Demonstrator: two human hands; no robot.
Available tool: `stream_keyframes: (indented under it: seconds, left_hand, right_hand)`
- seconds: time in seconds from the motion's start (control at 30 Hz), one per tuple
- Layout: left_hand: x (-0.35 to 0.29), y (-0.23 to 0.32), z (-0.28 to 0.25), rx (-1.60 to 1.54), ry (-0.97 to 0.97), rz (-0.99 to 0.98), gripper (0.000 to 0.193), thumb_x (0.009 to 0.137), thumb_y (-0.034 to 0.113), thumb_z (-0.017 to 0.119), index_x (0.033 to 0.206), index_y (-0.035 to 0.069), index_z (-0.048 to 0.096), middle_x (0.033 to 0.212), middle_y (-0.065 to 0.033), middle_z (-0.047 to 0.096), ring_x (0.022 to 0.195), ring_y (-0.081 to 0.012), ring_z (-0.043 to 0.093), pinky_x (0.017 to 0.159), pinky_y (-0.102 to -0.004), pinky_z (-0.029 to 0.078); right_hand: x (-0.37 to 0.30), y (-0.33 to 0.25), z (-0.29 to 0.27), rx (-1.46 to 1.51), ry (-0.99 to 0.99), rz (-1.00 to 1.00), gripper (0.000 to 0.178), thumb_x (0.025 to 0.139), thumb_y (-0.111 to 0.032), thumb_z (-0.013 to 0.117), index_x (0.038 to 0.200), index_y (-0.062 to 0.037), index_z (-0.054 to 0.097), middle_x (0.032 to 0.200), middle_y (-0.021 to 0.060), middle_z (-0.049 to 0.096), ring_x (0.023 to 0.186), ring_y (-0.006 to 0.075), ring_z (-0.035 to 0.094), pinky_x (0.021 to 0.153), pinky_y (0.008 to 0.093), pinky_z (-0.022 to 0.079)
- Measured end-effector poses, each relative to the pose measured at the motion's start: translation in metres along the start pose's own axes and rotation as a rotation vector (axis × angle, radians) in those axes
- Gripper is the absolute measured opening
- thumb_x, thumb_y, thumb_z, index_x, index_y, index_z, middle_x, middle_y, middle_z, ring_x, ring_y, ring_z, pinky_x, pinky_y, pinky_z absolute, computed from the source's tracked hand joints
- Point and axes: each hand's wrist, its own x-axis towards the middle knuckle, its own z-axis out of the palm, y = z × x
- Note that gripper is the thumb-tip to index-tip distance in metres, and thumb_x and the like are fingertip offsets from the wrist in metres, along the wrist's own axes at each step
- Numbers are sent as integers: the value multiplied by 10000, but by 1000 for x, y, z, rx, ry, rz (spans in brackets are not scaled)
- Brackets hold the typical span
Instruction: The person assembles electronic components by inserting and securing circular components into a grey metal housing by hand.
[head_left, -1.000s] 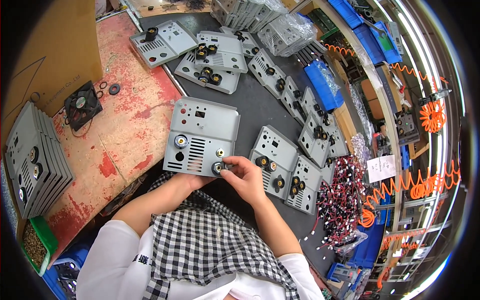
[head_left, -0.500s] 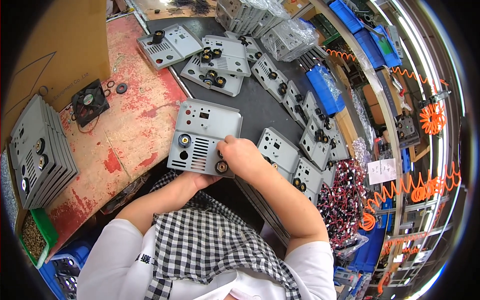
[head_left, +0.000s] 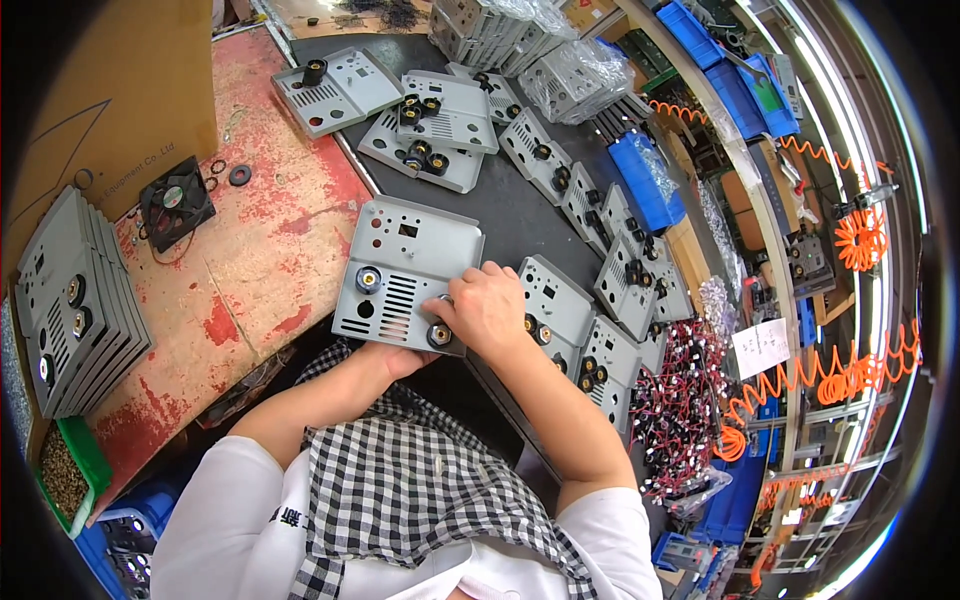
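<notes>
A grey bent sheet-metal panel [head_left: 425,245], with slots and round holes, lies in front of me across the bench edge. My left hand [head_left: 395,361] grips its near edge from below, some fingers hidden under it. A round socket connector [head_left: 368,280] with a brass centre is fitted at the panel's left. Another connector [head_left: 439,335] with a hex nut sits at its near right corner. Over the panel's right edge bends my right hand [head_left: 485,308], its thumb and fingers closed around a dark connector just above that corner, mostly covered by the hand.
Similar panels with connectors [head_left: 445,105] spread over the dark bench at the back and right. Left are a stack of panels [head_left: 75,300], a black fan [head_left: 176,205] and a cardboard box [head_left: 130,90]. Red-black wires [head_left: 680,410] and a blue bin [head_left: 645,180] lie right.
My right hand has turned on the connector: its fingers now reach farther over the panel's right edge, and the thumb shows. The left hand and the panel stay nearly in place.
</notes>
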Motion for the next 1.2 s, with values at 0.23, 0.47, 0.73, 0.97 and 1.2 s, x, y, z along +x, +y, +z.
stream_keyframes:
  seconds: [0.23,0.47,0.73,0.97,1.2]
  left_hand:
    - [12,-2,-15,-66,-24,-5,267,951,352,405,1060,166,564,983,9,634,893,-157,630,747,-328,556]
    - [11,2,-7,-25,-53,1,262,957,335,401,1039,151,570,994,-7,638,873,-160,640,755,-326,564]
    - [8,4,-15,1,-123,25,318,951,360,414,1140,131,528,1080,-36,610,947,-179,619,800,-356,548]
    - [-16,0,-46,51,-122,-77,347,933,419,429,1133,159,542,1068,-41,609,966,-180,589,877,-383,484]
    - [-106,20,-3,1438,-62,570,156,825,103,663,957,25,637,834,-41,631,647,-95,580,583,-225,467]
  right_hand:
    - [-14,2,-7,289,242,168,194,786,-255,652,889,-90,662,892,100,628,781,255,598,687,377,485]
    - [-26,1,-31,611,-153,426,262,921,-235,484,1115,-93,587,843,153,660,806,346,635,702,405,493]
    - [-2,-19,-18,501,-127,328,258,840,-259,598,1066,-134,614,907,148,656,808,301,640,671,384,504]
    - [38,-57,16,466,109,45,469,721,-219,721,1147,-138,542,1056,107,564,933,325,595,745,408,499]
    - [13,-40,15,860,110,64,442,696,-65,719,1095,-69,531,980,103,586,900,270,608,757,356,496]
